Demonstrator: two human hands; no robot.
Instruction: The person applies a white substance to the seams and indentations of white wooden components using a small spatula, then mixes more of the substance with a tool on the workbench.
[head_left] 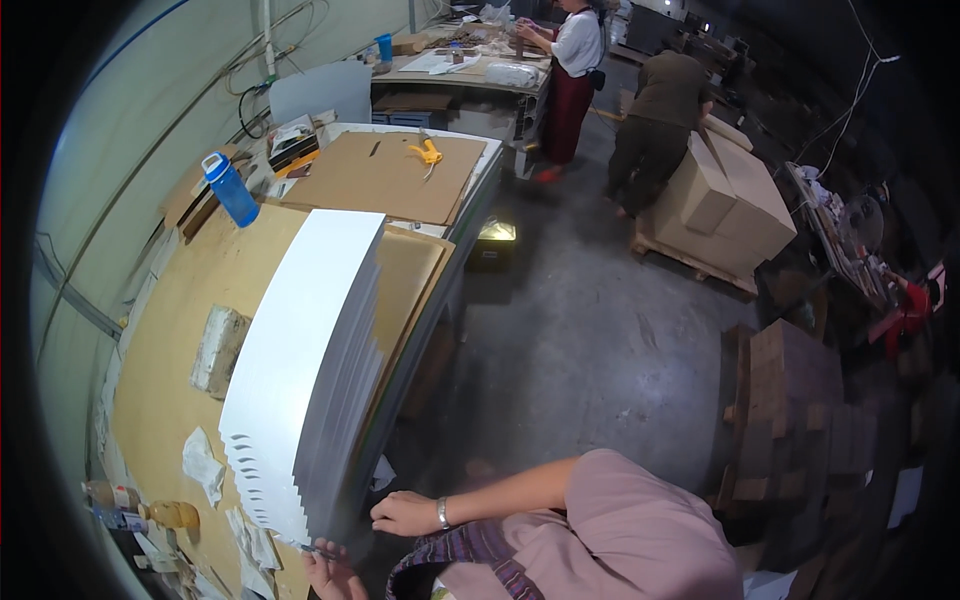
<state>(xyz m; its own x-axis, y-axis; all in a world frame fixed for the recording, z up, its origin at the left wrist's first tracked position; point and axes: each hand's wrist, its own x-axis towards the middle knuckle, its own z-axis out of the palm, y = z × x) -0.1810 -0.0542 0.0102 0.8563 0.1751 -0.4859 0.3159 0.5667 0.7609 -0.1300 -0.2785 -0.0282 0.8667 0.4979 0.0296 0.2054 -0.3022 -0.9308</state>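
A fanned stack of white sheets (305, 330) stretches along the table, its stepped edges showing on the right side and at the near end. My left hand (335, 574) is at the near corner of the stack, fingers bent around a thin dark object (320, 550) too small to name. To the right of it, my right hand (405, 513) hangs beside the table edge, apart from the sheets. Its fingers are curled in, and whatever they may hold is hidden. A metal band circles that wrist.
On the tan tabletop (170, 370) are a wrapped block (220, 350), crumpled paper (203, 466), bottles (175, 514) and a blue bottle (232, 190). Farther off, yellow-handled pliers (427, 153) lie on cardboard (370, 180). Two people work beyond, near large cartons (720, 205).
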